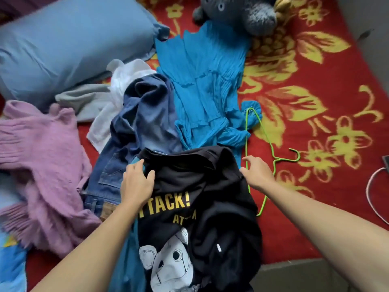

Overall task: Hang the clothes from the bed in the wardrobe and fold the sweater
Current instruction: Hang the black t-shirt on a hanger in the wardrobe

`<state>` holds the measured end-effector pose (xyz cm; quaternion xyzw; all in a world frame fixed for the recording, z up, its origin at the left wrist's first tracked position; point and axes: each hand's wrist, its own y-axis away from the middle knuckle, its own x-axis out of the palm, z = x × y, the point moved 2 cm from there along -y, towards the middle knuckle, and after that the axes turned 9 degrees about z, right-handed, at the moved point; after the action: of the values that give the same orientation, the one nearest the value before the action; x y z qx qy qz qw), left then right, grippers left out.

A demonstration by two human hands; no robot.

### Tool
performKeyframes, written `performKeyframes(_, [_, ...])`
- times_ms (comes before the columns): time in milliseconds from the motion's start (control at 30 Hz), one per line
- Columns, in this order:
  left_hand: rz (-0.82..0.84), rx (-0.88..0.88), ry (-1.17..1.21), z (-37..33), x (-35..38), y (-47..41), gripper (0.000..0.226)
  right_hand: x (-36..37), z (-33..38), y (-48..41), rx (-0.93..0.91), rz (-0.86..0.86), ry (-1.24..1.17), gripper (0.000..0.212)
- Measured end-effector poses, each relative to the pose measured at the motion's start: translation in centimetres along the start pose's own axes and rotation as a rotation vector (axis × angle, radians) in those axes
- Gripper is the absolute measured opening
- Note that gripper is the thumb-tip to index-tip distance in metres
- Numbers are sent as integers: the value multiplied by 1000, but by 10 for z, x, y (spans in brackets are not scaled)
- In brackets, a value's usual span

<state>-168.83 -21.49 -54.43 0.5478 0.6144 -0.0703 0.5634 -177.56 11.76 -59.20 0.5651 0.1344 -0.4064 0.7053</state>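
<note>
A black T-shirt (202, 186) with yellow lettering and a grey cartoon face lies at the front of the bed. My left hand (136, 182) pinches its left shoulder and my right hand (255, 172) grips its right shoulder. A green wire hanger (268, 142) lies just right of my right hand, partly under the shirt's edge. A purple knit sweater (42, 171) is heaped at the left. Blue jeans (117, 165), a dark blue garment (147, 114), a bright blue pleated dress (202, 81), a white garment (122, 85) and a grey garment (84, 100) lie piled behind.
The bed has a red cover with yellow flowers (315, 91). A blue pillow (69, 45) lies at the back left and a grey plush toy (242, 11) at the back. A white cable (372, 197) and a dark device (386, 163) sit at the right edge.
</note>
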Motion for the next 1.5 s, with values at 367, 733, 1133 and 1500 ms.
performKeyframes(367, [-143,-295,158,-1,58,-82,57,14,-119,-66,572,-287,-556,57])
performKeyframes(733, [-205,-348,475,9,48,-90,32,-36,-38,-95,305,-584,-1075,38])
performKeyframes(1133, [-181,-214,497,15,-2,-54,10,-104,145,-6,-617,179,-310,20])
performKeyframes(1500, [-255,106,393,8,-23,-38,16,-13,220,-4,-683,312,86,38])
